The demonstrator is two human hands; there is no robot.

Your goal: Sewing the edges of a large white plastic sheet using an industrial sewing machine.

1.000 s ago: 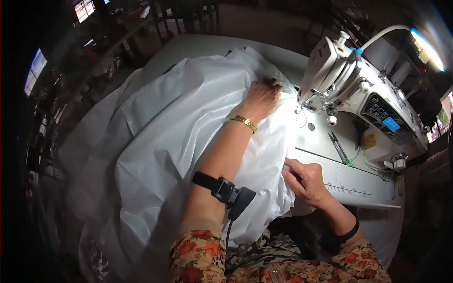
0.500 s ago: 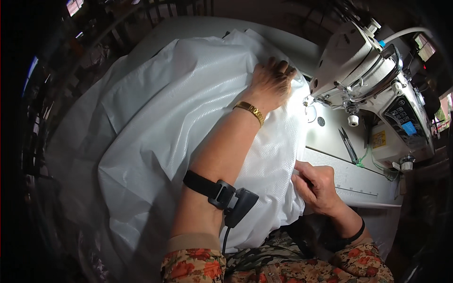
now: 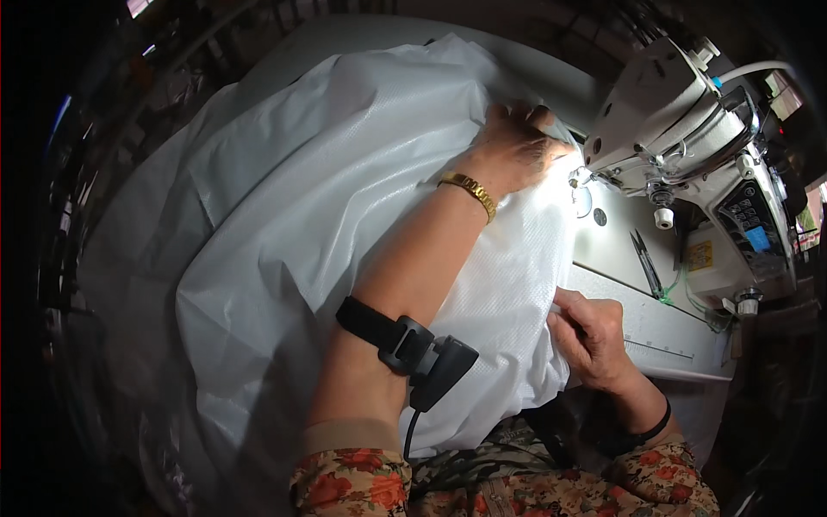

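A large white woven plastic sheet (image 3: 345,181) lies in loose folds over the table, its right edge running up to the sewing machine's (image 3: 680,129) needle area. On that sheet, just left of the needle, my left hand (image 3: 521,151) presses down with its fingers curled into the material. Bright lamp light washes out part of these fingers. Nearer my body, my right hand (image 3: 594,339) pinches the sheet's right edge between thumb and forefinger. Its remaining fingers are folded in.
Dark thread snips (image 3: 646,265) lie on the machine bed, right of the needle, beside green thread (image 3: 668,293). A printed ruler scale (image 3: 659,349) runs along the table front. The machine's control panel (image 3: 751,222) is at the right.
The view has shifted slightly, so the machine appears farther right. My left hand has slid right, closer to the needle. My right hand keeps its pinch on the sheet's edge.
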